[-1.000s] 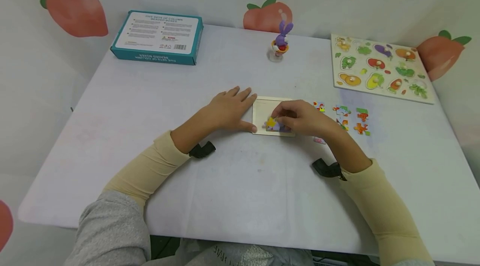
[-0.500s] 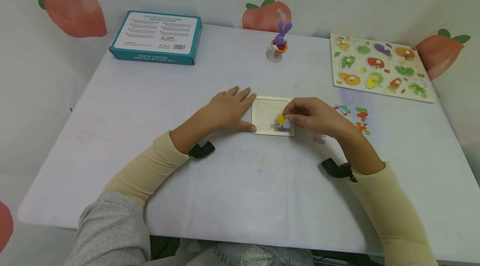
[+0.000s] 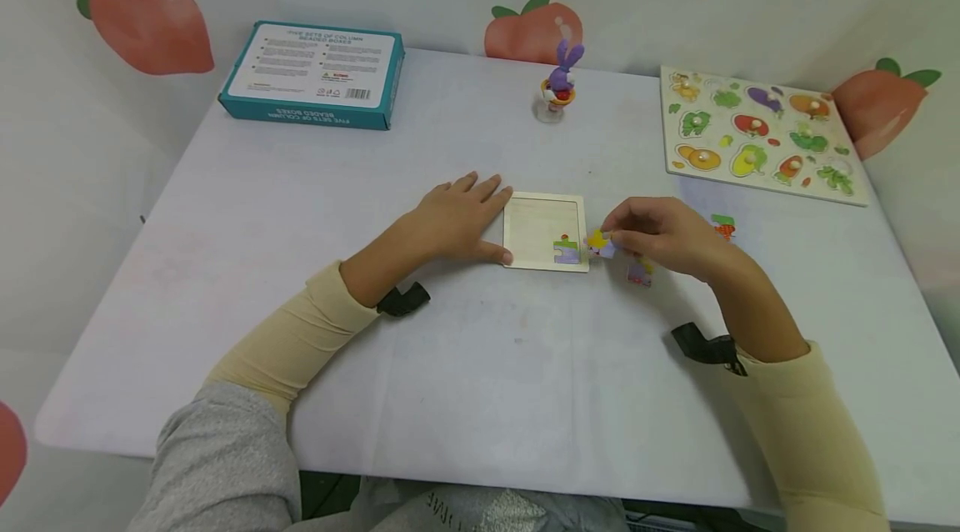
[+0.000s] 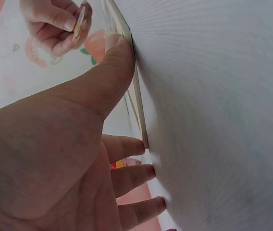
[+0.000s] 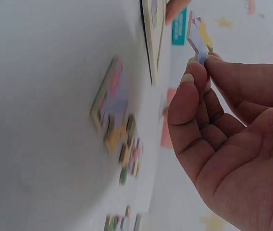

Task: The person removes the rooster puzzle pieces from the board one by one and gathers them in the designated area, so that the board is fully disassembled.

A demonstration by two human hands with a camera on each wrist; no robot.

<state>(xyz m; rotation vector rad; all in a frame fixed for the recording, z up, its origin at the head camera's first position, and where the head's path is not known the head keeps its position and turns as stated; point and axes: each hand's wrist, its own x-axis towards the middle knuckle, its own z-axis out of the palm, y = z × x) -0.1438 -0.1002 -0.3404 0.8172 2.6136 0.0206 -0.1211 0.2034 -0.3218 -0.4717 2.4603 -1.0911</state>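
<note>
A shallow wooden puzzle tray [image 3: 534, 219] lies at mid-table, with one jigsaw piece [image 3: 566, 253] in its lower right corner. My left hand [image 3: 467, 219] lies with fingers spread, its thumb and fingertips touching the tray's left edge. Just past the tray's right edge, my right hand [image 3: 667, 236] pinches a purple and yellow jigsaw piece [image 5: 199, 36] between thumb and fingers, raised off the table. Below that hand lies a pink and purple piece [image 3: 639, 272]. Other loose pieces [image 5: 131, 154] sit beyond it, partly hidden by the right hand in the head view.
A teal and white box [image 3: 315, 75] stands at the back left. A purple rabbit figure [image 3: 561, 82] is at the back middle. A vegetable peg puzzle board [image 3: 761, 136] lies at the back right. One more loose piece [image 3: 723, 225] shows right of my right hand.
My right hand has moved right, carrying the purple and yellow piece out past the tray's edge. The piece in the tray's corner is now uncovered. My left hand has stayed in place.
</note>
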